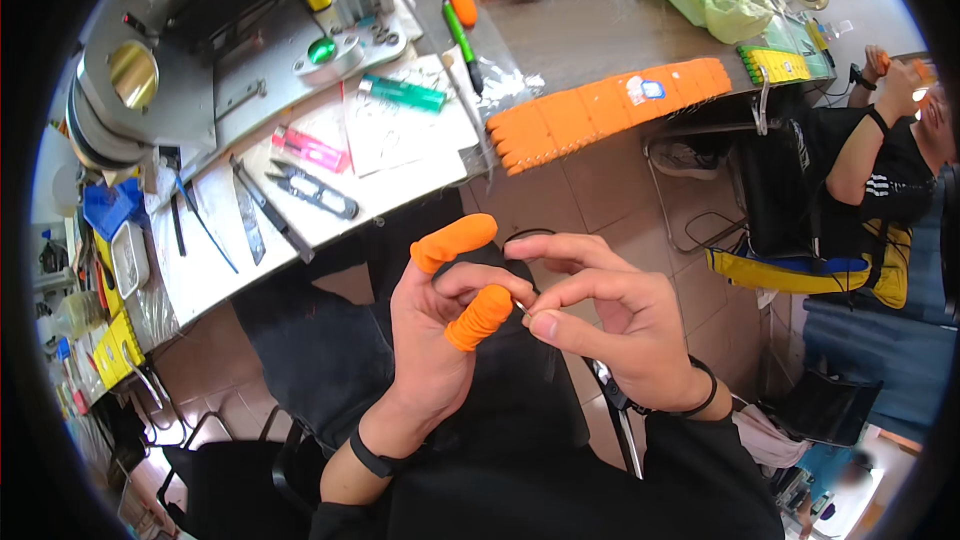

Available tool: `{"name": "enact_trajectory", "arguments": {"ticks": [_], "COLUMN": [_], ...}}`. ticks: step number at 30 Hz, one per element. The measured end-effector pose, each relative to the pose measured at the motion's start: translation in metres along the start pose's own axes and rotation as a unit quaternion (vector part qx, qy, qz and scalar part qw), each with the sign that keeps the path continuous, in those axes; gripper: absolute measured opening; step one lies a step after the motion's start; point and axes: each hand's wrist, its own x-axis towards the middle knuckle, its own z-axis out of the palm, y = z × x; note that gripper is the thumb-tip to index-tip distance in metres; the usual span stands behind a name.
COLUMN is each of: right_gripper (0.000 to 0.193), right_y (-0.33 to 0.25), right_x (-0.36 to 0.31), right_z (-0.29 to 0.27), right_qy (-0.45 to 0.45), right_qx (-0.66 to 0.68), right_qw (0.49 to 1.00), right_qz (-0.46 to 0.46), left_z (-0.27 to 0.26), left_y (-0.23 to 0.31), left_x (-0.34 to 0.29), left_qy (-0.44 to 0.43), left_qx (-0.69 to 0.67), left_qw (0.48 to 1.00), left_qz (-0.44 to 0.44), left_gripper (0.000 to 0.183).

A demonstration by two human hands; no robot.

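Observation:
My left hand [428,345] and my right hand [630,328] meet above my lap, in front of the table. Orange finger cots [478,318] cover the left thumb and one raised finger. A small, thin, pale piece [520,308] shows where the fingertips come together; its kind is too small to tell. The right thumb and index finger pinch at it, while the other right fingers stay loosely bent. Left fingers are closed at the same spot, partly hidden behind the cot. Each wrist wears a dark band.
On the table lie a long orange strip of finger cots [610,110], thread snips [312,190], a pink lighter [310,148], a green lighter [402,93], tweezers [270,208] and a green pen [460,45]. A metal machine [225,60] stands at left. Another person [870,155] sits at right.

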Motion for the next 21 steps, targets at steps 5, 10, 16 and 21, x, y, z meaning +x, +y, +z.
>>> {"name": "enact_trajectory", "arguments": {"ticks": [5,10,16,21], "right_gripper": [0.009,0.01,0.013,0.013], "right_y": [0.019,0.072,0.09,0.095], "right_x": [0.0,0.021,0.056,0.066], "right_z": [-0.04,-0.094,-0.099,-0.096], "right_qy": [0.103,0.168,0.121,0.125], "right_qx": [0.17,0.226,0.221,0.189], "right_qw": [0.98,0.959,0.968,0.974], "right_qz": [0.0,0.023,0.019,0.003], "left_z": [0.022,0.061,0.07,0.067], "left_y": [0.032,0.051,0.019,0.008], "left_x": [0.035,0.093,0.15,0.162], "left_qy": [0.039,-0.039,-0.069,-0.042], "left_qx": [0.14,0.366,0.4,0.444], "left_qw": [0.988,0.925,0.914,0.895], "left_qz": [0.048,0.098,-0.019,-0.025], "left_gripper": [0.057,0.053,0.052,0.052]}}
